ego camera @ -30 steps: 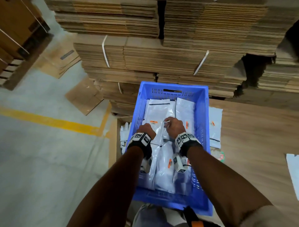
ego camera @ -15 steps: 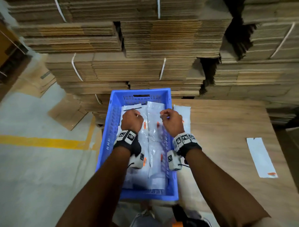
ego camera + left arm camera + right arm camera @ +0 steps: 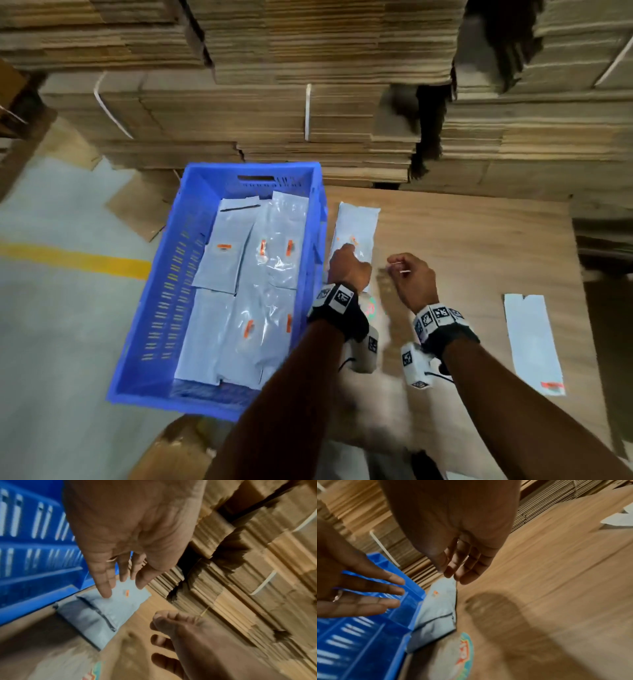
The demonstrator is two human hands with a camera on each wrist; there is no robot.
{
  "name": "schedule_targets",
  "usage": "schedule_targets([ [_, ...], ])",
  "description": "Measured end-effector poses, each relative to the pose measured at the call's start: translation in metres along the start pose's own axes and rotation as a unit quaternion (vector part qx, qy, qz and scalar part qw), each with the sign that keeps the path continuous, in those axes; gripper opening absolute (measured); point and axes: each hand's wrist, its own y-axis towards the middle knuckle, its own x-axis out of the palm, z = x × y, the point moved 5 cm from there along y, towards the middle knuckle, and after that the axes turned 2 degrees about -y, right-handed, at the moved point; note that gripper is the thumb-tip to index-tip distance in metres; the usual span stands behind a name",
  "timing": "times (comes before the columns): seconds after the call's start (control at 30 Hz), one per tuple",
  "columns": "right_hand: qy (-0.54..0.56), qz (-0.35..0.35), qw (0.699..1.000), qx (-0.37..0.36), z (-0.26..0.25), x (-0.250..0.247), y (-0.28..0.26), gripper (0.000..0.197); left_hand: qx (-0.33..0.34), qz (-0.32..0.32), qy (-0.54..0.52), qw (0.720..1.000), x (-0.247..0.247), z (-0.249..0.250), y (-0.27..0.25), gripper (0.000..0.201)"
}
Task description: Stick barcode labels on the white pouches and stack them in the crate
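A worker's left hand (image 3: 349, 265) reaches with straight fingers onto a white pouch (image 3: 356, 228) lying at frame centre on the cardboard surface (image 3: 479, 260), just beside the blue crate (image 3: 164, 308) of stacked pouches at left. The right hand (image 3: 412, 279) hovers near it, fingers loosely curled; what looks like a small white strip shows at its fingertips, though whether it is held cannot be told. Judged from here, the slick pouch could slide under the fingertips or snag the crate's rim going in.
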Motion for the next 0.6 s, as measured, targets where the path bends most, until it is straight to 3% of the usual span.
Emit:
schedule_targets([
  [0.1,-0.023,-0.081,0.996,0.003,0.027,0.014,0.005,0.015,-0.066,0.022,0.042,0.997,0.007,-0.017,0.020,0.042],
  [0.23,-0.031,-0.120,0.992,0.021,0.036,0.031,0.017,0.017,-0.098,0.074,0.051,0.991,0.009,-0.048,0.035,0.036],
  [0.43,0.007,-0.109,0.992,0.067,0.028,0.062,0.035,0.021,-0.067,0.132,0.104,0.984,0.017,-0.065,0.042,0.030],
  [0.6,0.040,-0.071,0.991,0.106,0.027,0.053,0.029,0.023,-0.028,0.144,0.087,0.985,0.021,-0.065,0.031,0.021],
])
